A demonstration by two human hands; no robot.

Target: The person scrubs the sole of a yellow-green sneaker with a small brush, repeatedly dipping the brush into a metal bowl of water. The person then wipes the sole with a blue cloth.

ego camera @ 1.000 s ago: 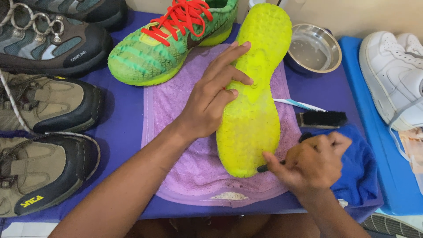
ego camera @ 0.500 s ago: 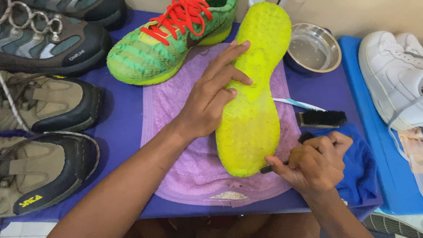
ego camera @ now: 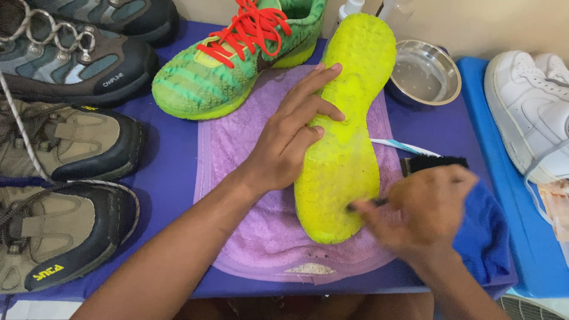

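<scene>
A table covered by a purple cloth (ego camera: 172, 178) is seen from above, with a pale wall along the far edge. A lilac towel (ego camera: 249, 237) is spread over the middle of the cloth. At the right, a blue mat (ego camera: 527, 261) carries a white shoe (ego camera: 527, 112).

A yellow shoe (ego camera: 347, 130) is laid sole-up on the towel. Its long axis runs near to far, tilted slightly right at the far end; the narrower end points far, toward the wall, and the broader end lies near.

The left hand (ego camera: 290, 139) is laid flat on the left side of the sole, fingers spread and extended toward the far right.

The right hand (ego camera: 424, 207) is blurred; a small dark tool (ego camera: 364, 204) appears pinched in its fingers, tip touching the near right part of the sole. The exact grip cannot be told.

Just right of the shoe: a toothbrush (ego camera: 403, 146), a black brush (ego camera: 435, 163), a blue cloth (ego camera: 483, 231). Farther off: a steel bowl (ego camera: 424, 74). A green shoe with red laces (ego camera: 237, 56) lies far left of the towel. Hiking shoes (ego camera: 65, 148) are lined along the left edge.
</scene>
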